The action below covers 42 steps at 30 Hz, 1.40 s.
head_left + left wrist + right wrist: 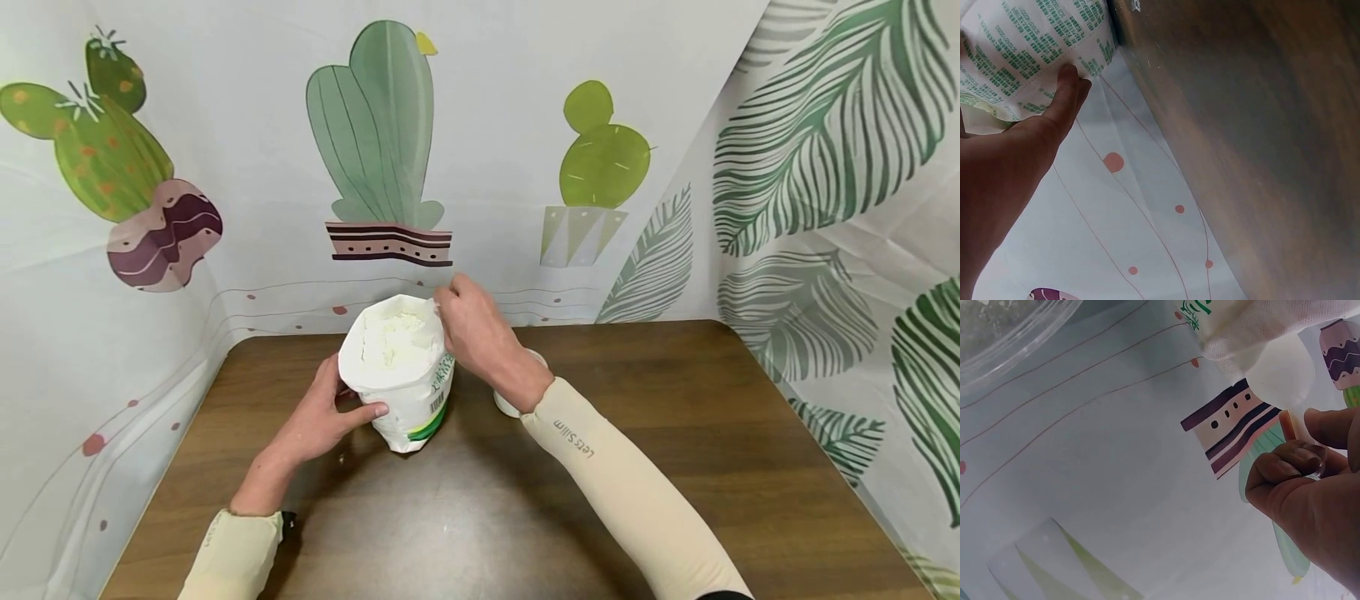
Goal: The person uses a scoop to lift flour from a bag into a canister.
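Note:
An open white paper bag of pale powder [393, 379], with green print, stands tilted on the table at its far side. My left hand [321, 417] grips its left side, thumb on the front and fingers round behind; the left wrist view shows those fingers against the printed paper. Over the right part of the bag's rim is my right hand [480, 329], fingers curled. In the right wrist view it pinches the thin handle of a whitish spoon, whose rounded bowl [1282, 372] shows beside the bag. The head view hides the spoon behind the hand.
A clear round tub [1016, 344] stands right of the bag, partly hidden behind my right wrist in the head view. The brown wooden table [637, 467] reaches back to a wall hanging [495, 150] printed with cacti and leaves.

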Motion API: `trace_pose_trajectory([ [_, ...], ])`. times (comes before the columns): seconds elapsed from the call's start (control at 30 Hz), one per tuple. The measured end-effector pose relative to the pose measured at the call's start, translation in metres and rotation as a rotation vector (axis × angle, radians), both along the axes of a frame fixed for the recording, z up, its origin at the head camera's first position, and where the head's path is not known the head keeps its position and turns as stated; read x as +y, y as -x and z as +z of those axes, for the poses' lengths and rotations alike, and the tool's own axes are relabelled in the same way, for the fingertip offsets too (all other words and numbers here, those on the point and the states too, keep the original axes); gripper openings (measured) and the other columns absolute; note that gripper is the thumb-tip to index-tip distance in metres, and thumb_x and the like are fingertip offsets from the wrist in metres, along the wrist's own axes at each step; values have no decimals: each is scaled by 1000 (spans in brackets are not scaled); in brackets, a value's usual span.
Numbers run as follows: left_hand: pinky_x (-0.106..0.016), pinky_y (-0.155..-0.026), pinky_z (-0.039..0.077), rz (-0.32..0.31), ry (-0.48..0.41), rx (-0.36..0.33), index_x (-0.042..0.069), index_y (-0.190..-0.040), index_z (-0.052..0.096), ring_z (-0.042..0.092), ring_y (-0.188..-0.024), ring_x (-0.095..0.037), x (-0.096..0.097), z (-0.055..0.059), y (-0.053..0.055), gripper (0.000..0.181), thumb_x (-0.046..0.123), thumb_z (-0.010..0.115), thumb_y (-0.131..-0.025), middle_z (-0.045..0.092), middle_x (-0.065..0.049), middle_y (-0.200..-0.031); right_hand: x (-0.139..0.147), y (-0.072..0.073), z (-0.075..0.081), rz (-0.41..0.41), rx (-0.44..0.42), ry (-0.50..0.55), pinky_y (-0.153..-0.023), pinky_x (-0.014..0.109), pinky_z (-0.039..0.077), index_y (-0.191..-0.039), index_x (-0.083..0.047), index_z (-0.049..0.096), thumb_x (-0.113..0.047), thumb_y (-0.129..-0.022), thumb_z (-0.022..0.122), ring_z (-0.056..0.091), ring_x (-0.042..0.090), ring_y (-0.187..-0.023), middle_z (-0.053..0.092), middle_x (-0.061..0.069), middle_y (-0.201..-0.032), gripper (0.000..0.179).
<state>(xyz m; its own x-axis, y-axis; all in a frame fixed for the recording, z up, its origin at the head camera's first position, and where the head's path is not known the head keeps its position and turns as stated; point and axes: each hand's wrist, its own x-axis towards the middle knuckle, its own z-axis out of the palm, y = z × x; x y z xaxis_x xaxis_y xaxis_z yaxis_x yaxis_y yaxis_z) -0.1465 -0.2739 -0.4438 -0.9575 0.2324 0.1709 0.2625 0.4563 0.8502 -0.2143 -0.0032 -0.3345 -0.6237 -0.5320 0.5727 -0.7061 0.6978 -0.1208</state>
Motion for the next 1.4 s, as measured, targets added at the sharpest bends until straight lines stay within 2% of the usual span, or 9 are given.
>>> trace_pose_trajectory([
  [0.27, -60, -109, 47, -4, -4, -5, 14, -163, 27, 37, -140, -30, 0, 1, 0, 94, 24, 88, -91, 31, -14, -156, -1, 1, -4, 6, -10, 15, -74, 39, 55, -97, 3, 71, 0, -103, 63, 58, 29, -80, 56, 15, -90, 10],
  [0.63, -60, -108, 47, -4, 2, -6, 14, -162, 28, 37, -139, -29, 1, 1, 1, 94, 24, 88, -91, 30, -14, -157, -2, 2, -9, 10, -77, 54, -75, 38, 55, -103, 3, 74, 0, -103, 63, 57, 28, -80, 55, 14, -91, 11],
  [0.9, -51, -107, 50, -6, 11, 16, 14, -160, 31, 37, -138, -27, 0, 1, 1, 90, 24, 87, -92, 33, -12, -153, -2, 5, -16, 1, -105, 86, -76, 38, 55, -104, 1, 75, -2, -103, 66, 58, 27, -82, 57, 13, -91, 10],
  [1.17, -58, -107, 48, 1, 16, 22, 13, -161, 30, 37, -138, -27, 0, 1, -1, 91, 25, 88, -91, 33, -13, -154, -3, 7, -22, -1, -119, 109, -76, 39, 56, -103, 0, 74, -2, -103, 65, 59, 28, -84, 57, 13, -92, 9],
  [1.4, -57, -107, 48, 2, 23, 10, 14, -162, 29, 37, -139, -27, 0, 1, -1, 92, 25, 87, -91, 32, -13, -155, -5, 7, -26, -10, -135, 121, -77, 40, 56, -108, 2, 75, -1, -104, 64, 61, 29, -86, 59, 14, -95, 12],
])
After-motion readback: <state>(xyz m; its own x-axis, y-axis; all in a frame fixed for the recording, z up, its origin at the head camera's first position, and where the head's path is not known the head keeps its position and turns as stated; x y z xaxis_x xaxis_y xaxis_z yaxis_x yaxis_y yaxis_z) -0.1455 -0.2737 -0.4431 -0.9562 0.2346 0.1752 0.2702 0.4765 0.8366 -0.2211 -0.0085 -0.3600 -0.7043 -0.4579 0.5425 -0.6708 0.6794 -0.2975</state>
